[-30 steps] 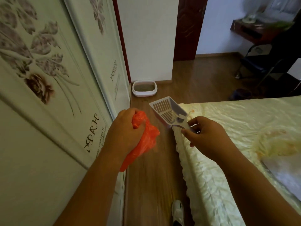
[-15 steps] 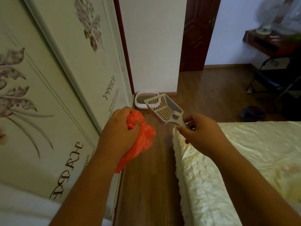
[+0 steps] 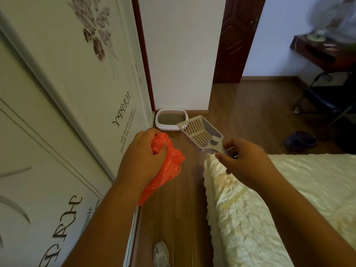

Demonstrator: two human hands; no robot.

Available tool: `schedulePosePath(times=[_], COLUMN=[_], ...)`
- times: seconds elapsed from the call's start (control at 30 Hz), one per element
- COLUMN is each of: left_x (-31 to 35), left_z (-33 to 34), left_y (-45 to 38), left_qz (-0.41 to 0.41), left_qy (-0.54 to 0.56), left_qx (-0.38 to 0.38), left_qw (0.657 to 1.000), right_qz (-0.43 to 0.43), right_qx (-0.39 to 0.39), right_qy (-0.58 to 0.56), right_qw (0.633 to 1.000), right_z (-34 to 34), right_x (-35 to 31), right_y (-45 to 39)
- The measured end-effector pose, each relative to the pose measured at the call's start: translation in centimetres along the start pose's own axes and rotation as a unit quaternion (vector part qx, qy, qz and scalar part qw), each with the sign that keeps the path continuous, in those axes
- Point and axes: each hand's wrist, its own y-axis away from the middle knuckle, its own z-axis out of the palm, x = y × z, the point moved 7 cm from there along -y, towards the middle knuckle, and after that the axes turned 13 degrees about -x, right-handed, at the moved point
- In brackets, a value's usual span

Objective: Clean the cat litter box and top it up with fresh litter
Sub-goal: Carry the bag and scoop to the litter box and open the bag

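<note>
Your left hand is fisted around a crumpled orange plastic bag, and your right hand pinches the handle of a slotted litter scoop, its basket pointing ahead and nothing visible in it. Both hands are held out over the strip of wooden floor that runs between the printed wardrobe doors on your left and the quilted bed on your right.

At the far end of that strip, in the floor's corner where the wardrobe meets the white wall, sits the litter box: a pale tray with grey litter inside, well apart from your hands. One shoe shows at the bottom edge.

By my reading, you are only at the approach. You have the tools in hand, but nothing has been scooped, the bag is not yet opened, and the box looks untouched. Sifting, bagging the waste and topping up all remain. I see no fresh litter supply in view, so you will need to fetch that.
</note>
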Motion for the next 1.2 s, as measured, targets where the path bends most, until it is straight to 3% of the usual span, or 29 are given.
schedulePosePath(times=[0.4, 0.7, 1.2], left_x=[-5.3, -7.7, -7.0], left_z=[-4.4, -5.3, -3.0], left_y=[-18.2, -28.3, -48.5], left_qz=[0.035, 0.03, -0.048], left_qy=[0.012, 0.017, -0.027], left_qx=[-0.022, -0.028, 0.021], left_qw=[0.999, 0.999, 0.998], right_qz=[0.019, 0.031, -0.011], right_qx=[0.04, 0.04, -0.045], right_qy=[-0.013, -0.009, -0.008], right_qw=[0.999, 0.999, 0.999], right_z=[0.4, -0.8, -7.1], right_x=[-5.9, -6.7, -3.3], right_y=[-16.1, -25.4, -50.2])
